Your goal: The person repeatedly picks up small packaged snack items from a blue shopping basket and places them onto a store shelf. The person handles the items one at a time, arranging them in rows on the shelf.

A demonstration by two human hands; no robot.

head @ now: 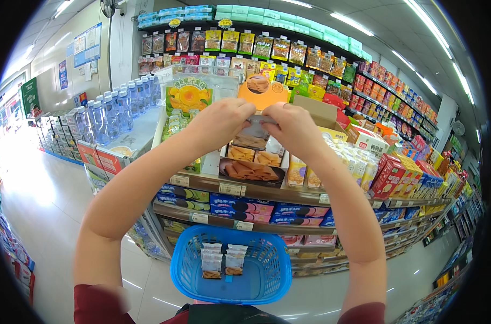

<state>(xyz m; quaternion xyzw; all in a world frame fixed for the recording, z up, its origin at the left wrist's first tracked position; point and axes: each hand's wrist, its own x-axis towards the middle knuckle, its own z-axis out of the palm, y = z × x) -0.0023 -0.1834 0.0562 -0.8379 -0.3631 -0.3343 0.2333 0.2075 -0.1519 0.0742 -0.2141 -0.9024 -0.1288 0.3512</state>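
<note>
Both hands are raised over the top shelf, close together. My left hand (pixel 228 121) and my right hand (pixel 291 123) pinch the upper edge of a small snack packet (pixel 251 135) between fingers and thumbs. The packet hangs in front of an orange display box (pixel 263 94), above more packets in the box's open front (pixel 251 172). Below, a blue plastic basket (pixel 231 299) holds several similar packets in two rows, a left row (pixel 211 263) and a right row (pixel 234 263).
Bagged candies (pixel 176 125) stand left of the display box, with water bottles (pixel 108 117) farther left. White-and-yellow snack packs (pixel 350 162) and red Nescafé boxes (pixel 387 174) are to the right. Lower shelves hold blue boxes (pixel 241 210). Hanging snack bags (pixel 245 42) line the back.
</note>
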